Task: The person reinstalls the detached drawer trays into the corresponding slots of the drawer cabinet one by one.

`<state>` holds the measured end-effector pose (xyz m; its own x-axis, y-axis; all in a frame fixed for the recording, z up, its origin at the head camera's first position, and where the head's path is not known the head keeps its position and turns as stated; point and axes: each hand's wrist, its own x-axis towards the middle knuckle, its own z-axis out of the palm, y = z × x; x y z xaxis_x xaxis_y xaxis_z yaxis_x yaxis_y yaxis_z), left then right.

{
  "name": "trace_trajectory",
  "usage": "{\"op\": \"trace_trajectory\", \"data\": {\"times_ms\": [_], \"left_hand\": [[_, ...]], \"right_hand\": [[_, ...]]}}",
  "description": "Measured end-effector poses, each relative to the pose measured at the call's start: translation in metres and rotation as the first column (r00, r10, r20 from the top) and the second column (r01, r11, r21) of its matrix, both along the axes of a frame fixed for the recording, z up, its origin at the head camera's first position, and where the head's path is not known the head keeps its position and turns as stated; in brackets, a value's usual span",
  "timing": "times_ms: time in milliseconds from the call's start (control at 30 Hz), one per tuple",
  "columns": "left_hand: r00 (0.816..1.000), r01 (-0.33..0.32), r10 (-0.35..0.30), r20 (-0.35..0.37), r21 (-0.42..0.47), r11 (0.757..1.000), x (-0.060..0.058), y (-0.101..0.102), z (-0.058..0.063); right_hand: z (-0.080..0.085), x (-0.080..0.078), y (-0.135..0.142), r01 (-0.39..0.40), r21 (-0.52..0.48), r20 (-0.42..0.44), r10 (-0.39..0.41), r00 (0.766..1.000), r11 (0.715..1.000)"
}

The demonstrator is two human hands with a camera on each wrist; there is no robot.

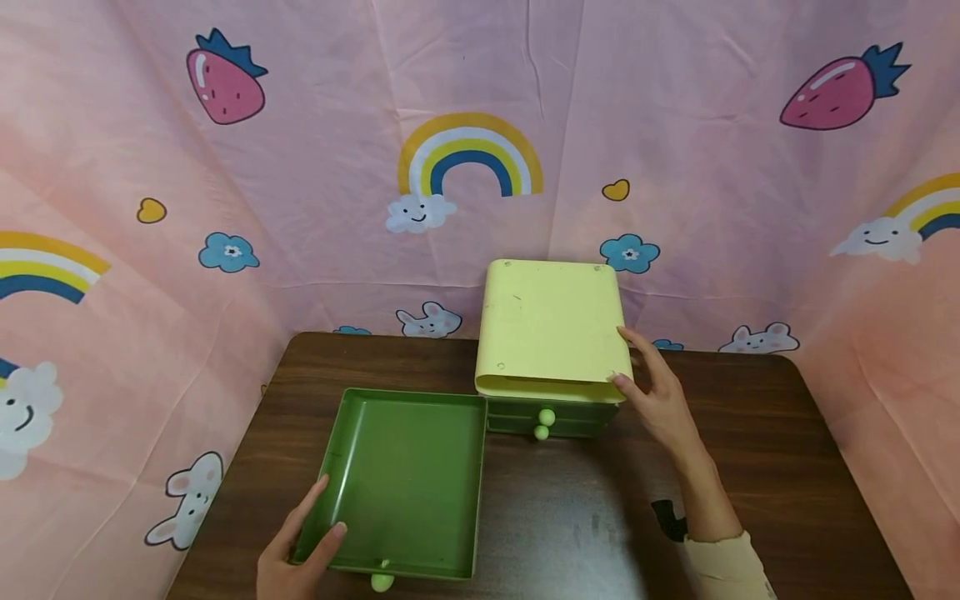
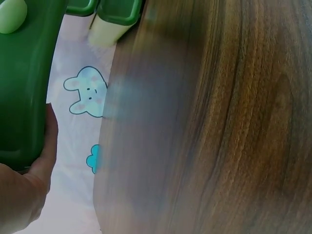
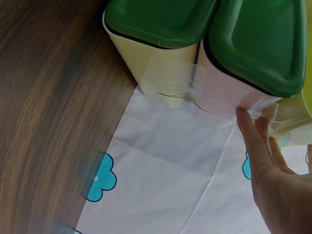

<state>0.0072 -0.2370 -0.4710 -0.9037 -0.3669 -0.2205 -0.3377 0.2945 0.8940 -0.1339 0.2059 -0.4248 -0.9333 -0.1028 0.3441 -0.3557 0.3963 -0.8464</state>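
Observation:
My left hand (image 1: 296, 546) grips a green drawer (image 1: 408, 475) at its left front corner, thumb over the wall and fingers along the outside. Light green is the round knob (image 1: 382, 582) on the drawer's front. In the left wrist view, the drawer's front (image 2: 24, 92) shows above the tabletop. My right hand (image 1: 663, 400) rests on the right side of a small drawer cabinet, fingers against the side and thumb at the front corner of its yellow top case (image 1: 551, 321). That case has an empty slot in front. Below it, two green drawers (image 1: 510, 417) are pushed in.
The cabinet stands at the back edge of a dark wooden table (image 1: 765, 467). Clear tape (image 3: 170, 83) runs along the cabinet's side. A small black piece (image 1: 667, 521) lies by my right forearm. Behind hangs a pink cloth (image 1: 337, 167) printed with rainbows and strawberries.

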Motion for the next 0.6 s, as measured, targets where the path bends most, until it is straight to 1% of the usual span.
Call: {"op": "trace_trajectory", "data": {"times_ms": [133, 267, 333, 467, 600], "left_hand": [[1.000, 0.002, -0.002, -0.020, -0.003, 1.000, 0.001, 0.003, 0.001], [0.997, 0.023, -0.023, -0.075, -0.009, 1.000, 0.001, 0.010, 0.001], [0.995, 0.032, -0.032, -0.096, 0.001, 0.999, 0.001, 0.014, 0.001], [0.992, 0.055, -0.053, -0.112, 0.016, 0.998, 0.002, 0.020, 0.001], [0.989, 0.072, -0.070, -0.130, 0.009, 0.997, 0.003, 0.023, 0.001]], "right_hand": [[-0.001, -0.001, 0.000, -0.011, -0.009, -0.005, 0.011, 1.000, 1.000], [-0.001, -0.002, 0.001, -0.021, -0.021, -0.007, 0.020, 1.000, 1.000], [0.000, -0.002, 0.001, -0.021, -0.024, -0.007, 0.021, 1.000, 0.999], [0.000, -0.002, 0.001, -0.020, -0.019, -0.001, 0.020, 1.000, 1.000], [0.000, -0.001, 0.001, -0.020, -0.019, 0.008, 0.021, 1.000, 1.000]]}}
